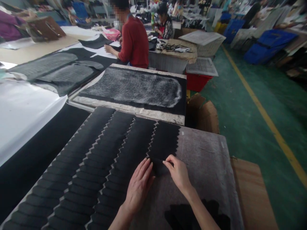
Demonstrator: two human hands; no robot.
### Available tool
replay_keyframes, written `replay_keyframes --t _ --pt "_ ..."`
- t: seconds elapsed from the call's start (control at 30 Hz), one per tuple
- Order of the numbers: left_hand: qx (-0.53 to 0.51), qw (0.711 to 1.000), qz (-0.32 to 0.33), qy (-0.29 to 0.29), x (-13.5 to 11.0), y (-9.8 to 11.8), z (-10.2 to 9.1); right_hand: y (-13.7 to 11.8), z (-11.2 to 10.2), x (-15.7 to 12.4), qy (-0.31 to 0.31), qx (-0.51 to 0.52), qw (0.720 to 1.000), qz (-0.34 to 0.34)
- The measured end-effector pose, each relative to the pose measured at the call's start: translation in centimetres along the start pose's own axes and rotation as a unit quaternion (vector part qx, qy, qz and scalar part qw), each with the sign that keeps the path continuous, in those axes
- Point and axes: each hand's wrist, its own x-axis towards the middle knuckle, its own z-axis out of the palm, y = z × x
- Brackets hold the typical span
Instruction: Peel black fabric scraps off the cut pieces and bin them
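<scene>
Several overlapping rows of small black fabric pieces (100,159) lie on a grey felt board (206,159) in front of me. My left hand (139,188) lies flat with its fingers stretched out on a black piece (158,166) at the near end of the rightmost row. My right hand (178,172) pinches the right edge of that same piece between thumb and forefinger. A loose pile of black pieces (192,217) sits on the board beside my right forearm.
Behind my board is another board with a grey fleecy panel (134,88). White sheeting (24,108) covers the table at left. A person in a red top (134,41) works at the far table. Cardboard boxes (206,115) and a green floor with a yellow line (263,118) are on the right.
</scene>
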Motion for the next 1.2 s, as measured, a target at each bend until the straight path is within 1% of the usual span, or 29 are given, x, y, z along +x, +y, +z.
replay_keyframes --t 0.1,0.27,0.43,0.57,0.87,1.07,1.2 --pt "0.001 1.000 0.014 -0.003 -0.1 -0.1 0.0 0.1 0.2 -0.1 0.001 0.018 1.000 0.000" --pt "0.011 1.000 0.014 -0.013 0.0 0.0 -0.1 -0.1 0.3 -0.1 0.009 0.018 0.999 0.035" --pt "0.001 1.000 0.001 -0.001 0.0 0.1 -0.3 0.2 0.0 -0.1 -0.014 0.070 0.997 0.042" --pt "-0.003 1.000 0.004 0.004 0.0 0.2 -0.3 0.6 0.0 0.0 -0.027 0.104 0.993 0.043" --pt "0.017 1.000 0.007 -0.007 0.0 0.2 -0.3 -0.1 0.2 0.2 -0.017 0.026 0.998 0.048" --pt "0.047 0.998 0.033 -0.021 0.4 0.4 -0.6 -0.4 0.0 0.2 -0.007 -0.017 0.999 0.044" --pt "0.078 0.996 0.042 -0.027 0.5 0.3 -0.4 -1.0 -0.1 -0.3 0.013 -0.117 0.992 0.035"
